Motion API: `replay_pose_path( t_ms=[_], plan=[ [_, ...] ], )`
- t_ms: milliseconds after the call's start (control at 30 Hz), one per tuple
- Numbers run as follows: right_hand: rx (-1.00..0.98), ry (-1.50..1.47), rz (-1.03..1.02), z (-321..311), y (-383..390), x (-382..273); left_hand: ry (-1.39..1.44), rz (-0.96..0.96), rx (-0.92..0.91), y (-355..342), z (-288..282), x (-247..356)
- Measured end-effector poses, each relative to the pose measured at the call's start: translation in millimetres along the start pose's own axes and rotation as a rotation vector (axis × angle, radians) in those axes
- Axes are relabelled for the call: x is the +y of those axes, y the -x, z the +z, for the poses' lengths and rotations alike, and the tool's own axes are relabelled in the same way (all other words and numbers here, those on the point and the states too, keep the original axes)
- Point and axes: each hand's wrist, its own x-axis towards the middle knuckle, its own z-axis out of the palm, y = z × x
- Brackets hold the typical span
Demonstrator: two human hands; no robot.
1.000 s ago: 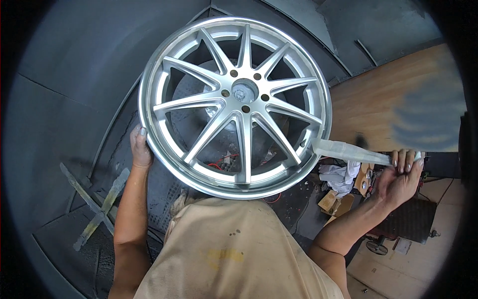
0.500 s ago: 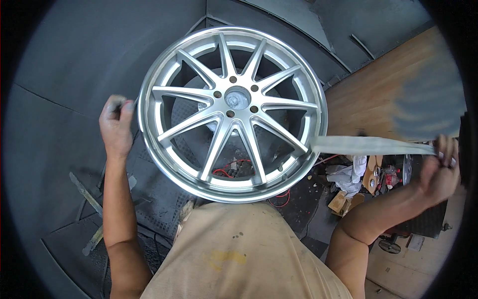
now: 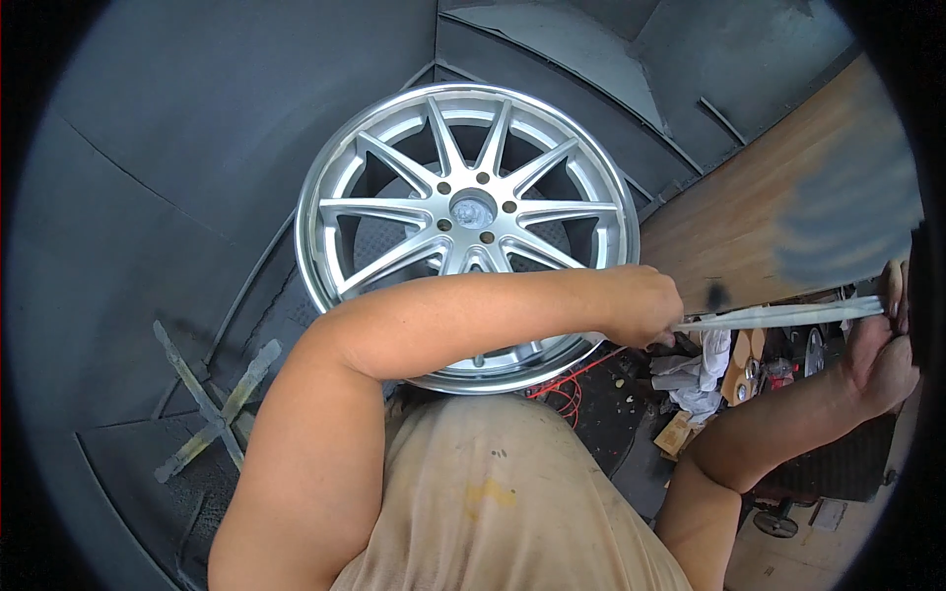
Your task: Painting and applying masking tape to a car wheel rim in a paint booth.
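A silver multi-spoke car wheel rim [image 3: 406,210] lies face up in front of me, with a shiny polished lip. My left arm crosses over its near part, hiding several spokes. Just beyond the rim's right edge, my left hand [image 3: 642,303] is closed on the near end of a pale strip of tape [image 3: 778,315]. The strip stretches taut to the far right, where my right hand [image 3: 884,345] grips its other end, partly lost in the dark picture edge. Whether the tape touches the rim is hidden behind my left hand.
Grey panels [image 3: 197,128] enclose the left and back, with a wooden board [image 3: 729,217] at the right. A white cloth [image 3: 702,379] and a small cardboard box [image 3: 678,430] lie at lower right. Red cord [image 3: 564,394] runs on the floor. Crossed tape-covered bars [image 3: 217,419] are at left.
My left hand has swung from the rim's left side across it to the right and taken hold of the tape. My right hand stays on the tape at far right.
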Motion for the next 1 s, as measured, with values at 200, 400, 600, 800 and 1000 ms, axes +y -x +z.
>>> replay_pose_path(
  t_ms=[200,400,600,800,1000],
  plan=[
    [-0.424,-0.304,0.196,-129,-25,60,0.005,0.216,0.327,-3,-18,7],
    [-0.321,-0.216,0.691,-117,107,180,0.099,0.188,0.609,-38,-82,44],
    [-0.374,-0.225,0.768,-114,131,195,0.145,0.181,0.688,-65,-73,62],
    [-0.584,-0.308,0.078,-101,-20,123,0.115,0.520,1.092,-73,-150,125],
    [-0.358,0.155,0.011,-53,-108,28,-0.058,0.389,0.848,-32,-173,97]
  ],
)
